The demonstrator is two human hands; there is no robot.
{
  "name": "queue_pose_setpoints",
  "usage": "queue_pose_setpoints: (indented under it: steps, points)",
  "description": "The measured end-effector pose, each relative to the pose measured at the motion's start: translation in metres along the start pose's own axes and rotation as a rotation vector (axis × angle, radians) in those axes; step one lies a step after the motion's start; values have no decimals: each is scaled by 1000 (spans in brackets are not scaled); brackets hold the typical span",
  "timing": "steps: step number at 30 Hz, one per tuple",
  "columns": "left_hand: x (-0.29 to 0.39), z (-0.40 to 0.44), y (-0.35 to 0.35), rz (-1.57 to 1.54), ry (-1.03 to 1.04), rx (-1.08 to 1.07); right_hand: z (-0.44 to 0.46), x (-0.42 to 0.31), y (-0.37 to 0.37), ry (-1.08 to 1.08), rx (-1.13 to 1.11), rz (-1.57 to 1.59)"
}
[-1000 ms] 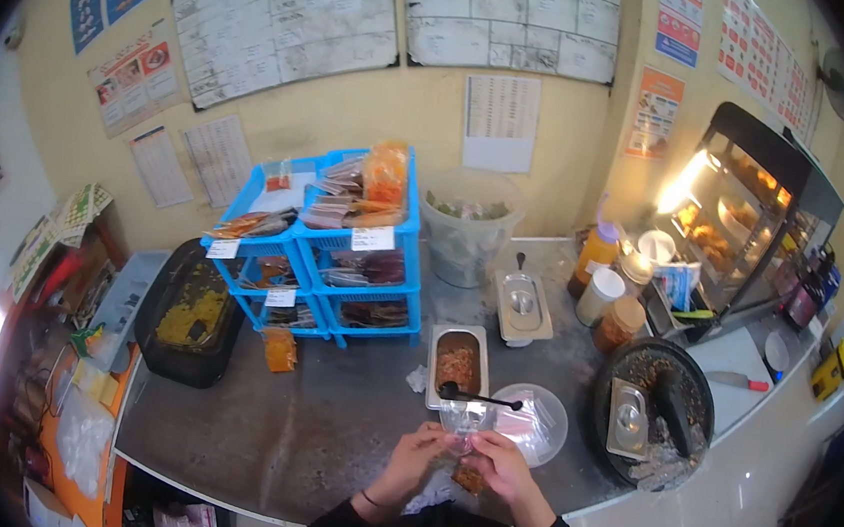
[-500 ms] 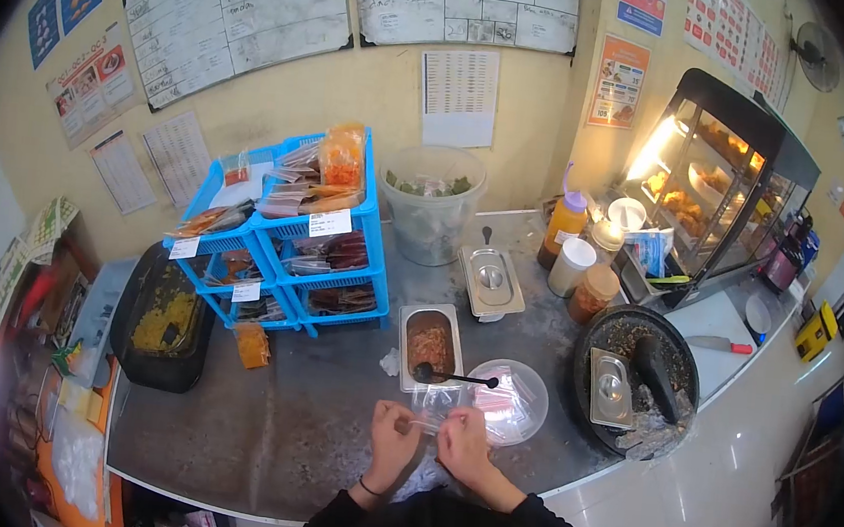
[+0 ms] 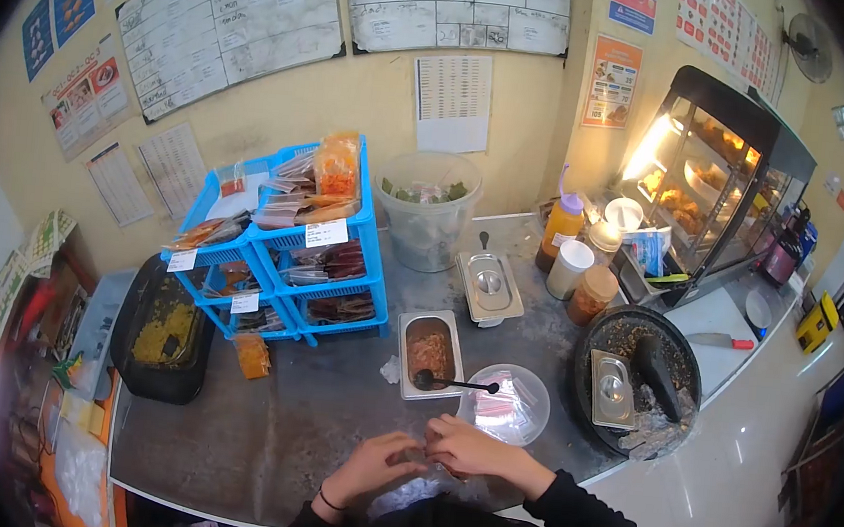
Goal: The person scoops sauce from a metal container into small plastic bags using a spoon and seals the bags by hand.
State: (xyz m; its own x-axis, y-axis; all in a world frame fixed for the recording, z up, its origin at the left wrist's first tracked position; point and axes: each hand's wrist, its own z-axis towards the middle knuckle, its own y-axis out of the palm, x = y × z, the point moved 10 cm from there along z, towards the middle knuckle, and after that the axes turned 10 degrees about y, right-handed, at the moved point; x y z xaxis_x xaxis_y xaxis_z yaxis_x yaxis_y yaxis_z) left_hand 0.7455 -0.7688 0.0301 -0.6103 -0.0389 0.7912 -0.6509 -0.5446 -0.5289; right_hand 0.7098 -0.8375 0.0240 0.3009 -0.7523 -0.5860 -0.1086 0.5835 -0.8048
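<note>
My left hand point(image 3: 371, 468) is curled, its fingertips meeting my right hand point(image 3: 471, 451) just above the counter's front edge. Fingers of both hands close around a small clear plastic bag, which they almost entirely hide. Just beyond them, a steel pan point(image 3: 429, 342) holds reddish-brown minced filling. A black spoon point(image 3: 454, 382) lies across its near rim, handle pointing right. Right of the pan, a clear round tub point(image 3: 531, 426) contains several small plastic bags with pink strips. Crumpled clear plastic point(image 3: 403, 498) lies below my hands.
Blue stacked baskets point(image 3: 317, 254) with packed sachets stand at the back left, beside a black tray point(image 3: 164, 366) of yellow food. A lidded steel pan point(image 3: 489, 287), a bucket point(image 3: 425, 224) and jars point(image 3: 593, 296) are behind. A large stone mortar point(image 3: 687, 359) with a pestle sits right.
Both hands have come lower, toward my body, and closer together. The clear bag, earlier stretched between them, is now mostly covered by my fingers. The view has shifted slightly.
</note>
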Motion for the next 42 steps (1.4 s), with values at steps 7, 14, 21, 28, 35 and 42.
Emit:
queue_pose_setpoints:
  steps: [7,14,21,28,35,42]
  points:
    - [-32,-15,-9,262,90,119,44,53,-42,64,269,129]
    - [-87,-30,40,-126,-218,215,9,83,-79,451,270,68]
    - [-90,-17,133,-152,-409,-209,-84,104,41,680,-390,-332]
    - [-94,-21,135,-91,-282,-146,-143,107,92,826,15,-66]
    - [12,13,98,-38,274,-185,-122,102,38,831,83,398]
    - [41,5,70,335,548,-205,-47,62,3,508,-94,299]
